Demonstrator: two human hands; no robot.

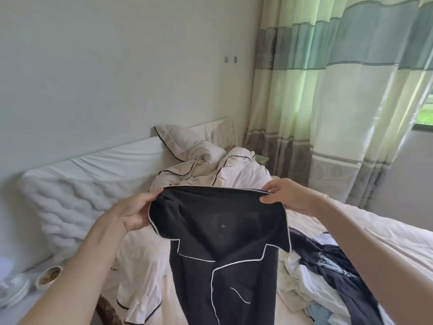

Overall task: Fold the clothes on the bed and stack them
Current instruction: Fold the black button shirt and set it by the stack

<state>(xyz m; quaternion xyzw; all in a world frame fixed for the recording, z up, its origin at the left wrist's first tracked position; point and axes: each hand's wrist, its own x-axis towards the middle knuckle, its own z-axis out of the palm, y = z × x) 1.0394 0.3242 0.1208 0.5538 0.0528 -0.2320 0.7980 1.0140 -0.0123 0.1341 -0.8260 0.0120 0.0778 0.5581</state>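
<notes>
With the black pyjama shirt point(225, 242) pinched at each collar end by left hand point(134, 211) and right hand point(290, 195), it hangs unfolded over the bed point(375, 233). Looks like the opening step; next comes laying it flat to fold.

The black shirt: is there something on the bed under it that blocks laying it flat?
Yes. The crumpled white duvet lies beneath the black shirt, and a pile of unfolded clothes sits to its right.
</notes>
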